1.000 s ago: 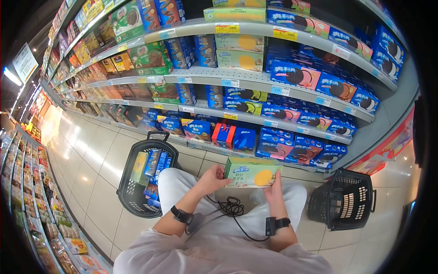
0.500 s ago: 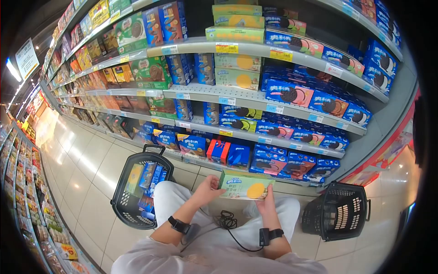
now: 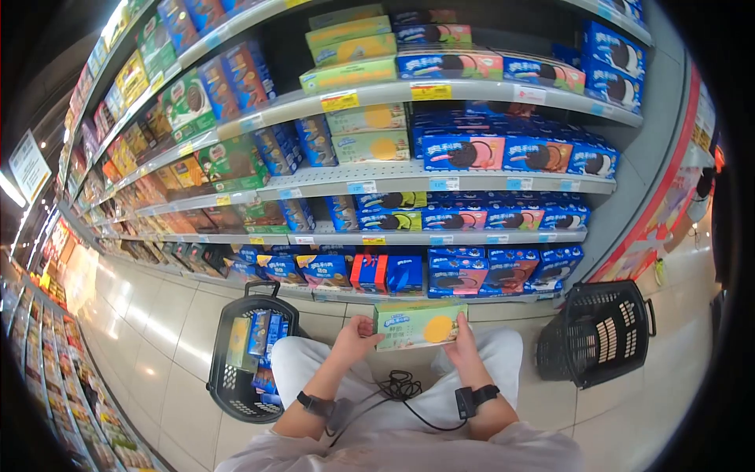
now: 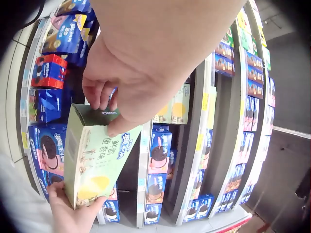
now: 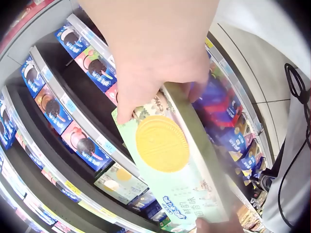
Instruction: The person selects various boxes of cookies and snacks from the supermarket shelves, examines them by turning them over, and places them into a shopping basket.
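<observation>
A pale green biscuit box with a yellow round biscuit on its front (image 3: 419, 326) is held level between both hands above the lap. The left hand (image 3: 355, 340) pinches its left end, thumb on the front face; in the left wrist view the left hand's fingers (image 4: 108, 99) curl at the dark green end panel of the box (image 4: 103, 155). At the other end the right hand (image 3: 462, 340) grips the box, and the right wrist view shows the right thumb on the front of the box (image 5: 163, 145) and fingers behind it.
Shelves of biscuit boxes (image 3: 472, 240) rise in front. A dark basket holding blue and green packs (image 3: 224, 377) stands left of the legs, another dark basket (image 3: 550, 358) to the right. A black cable (image 3: 401, 385) lies coiled between the legs.
The head view has shifted, so shelves and baskets sit differently in it. Both hands keep hold of the green box, which now faces the camera nearly level.
</observation>
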The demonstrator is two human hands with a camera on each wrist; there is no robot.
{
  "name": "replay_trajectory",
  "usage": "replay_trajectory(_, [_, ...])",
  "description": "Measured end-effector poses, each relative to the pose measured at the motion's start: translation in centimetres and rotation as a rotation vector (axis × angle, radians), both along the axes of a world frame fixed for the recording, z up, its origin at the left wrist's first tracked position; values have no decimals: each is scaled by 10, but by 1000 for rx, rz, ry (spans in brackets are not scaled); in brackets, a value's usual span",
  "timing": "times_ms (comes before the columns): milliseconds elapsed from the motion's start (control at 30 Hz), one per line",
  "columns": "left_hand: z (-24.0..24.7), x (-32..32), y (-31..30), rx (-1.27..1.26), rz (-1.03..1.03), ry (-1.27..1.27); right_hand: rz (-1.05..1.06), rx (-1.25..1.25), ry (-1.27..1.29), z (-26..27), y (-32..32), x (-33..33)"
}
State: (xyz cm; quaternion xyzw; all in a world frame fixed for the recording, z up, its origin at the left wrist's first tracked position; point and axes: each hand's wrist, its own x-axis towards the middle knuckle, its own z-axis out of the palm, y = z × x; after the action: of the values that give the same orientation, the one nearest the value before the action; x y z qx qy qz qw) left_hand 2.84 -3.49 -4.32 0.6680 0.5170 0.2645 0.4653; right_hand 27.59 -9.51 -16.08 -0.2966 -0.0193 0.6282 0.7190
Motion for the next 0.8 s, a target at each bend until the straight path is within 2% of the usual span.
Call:
replay_trajectory(67, [8,2,-3,-41,20,-18,-14,-1,-9,-6,-4,0])
replay_trajectory(167, [-26,-9,7,-45,-39,-54,-29,-35,-4,-18,6,7])
replay_trajectory(267, [-29,-6,8,13,-31,-59,-7,-4,-70,-35,4,10])
replay_trajectory(467, [-21,4,11,-103,-100,-191,17,-35,13,-12,-4,10])
replay_trajectory(800, [-26,0,4,-111,-86,-194,4,-14,-34,-3,-8,9])
